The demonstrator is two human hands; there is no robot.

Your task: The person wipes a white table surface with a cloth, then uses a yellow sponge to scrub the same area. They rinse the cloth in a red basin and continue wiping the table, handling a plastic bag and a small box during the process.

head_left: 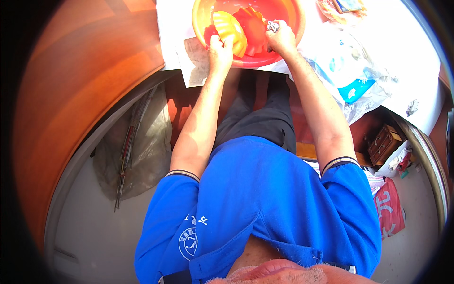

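An orange-red plastic basin (pixel 300 21) stands at the edge of a white surface, at the top of the view. Inside its rim my left hand (pixel 220 49) grips a yellow scalloped bowl (pixel 231 32), tilted on its side. Beside it lies a red scalloped piece (pixel 251 32), partly behind the yellow bowl. A smaller red part shows by my left fingers. My right hand (pixel 282 38) is closed on a crumpled grey-white cloth or scrubber (pixel 272 26) at the basin's right side. Glare hides how much water the basin holds.
Clear plastic bags with a blue packet (pixel 356 90) lie right of the basin. A printed sheet (pixel 197 62) hangs over the edge at left. An orange-brown wooden surface (pixel 88 64) fills the far left. Below right are a small wooden drawer chest (pixel 383 145) and a red bag (pixel 389 209).
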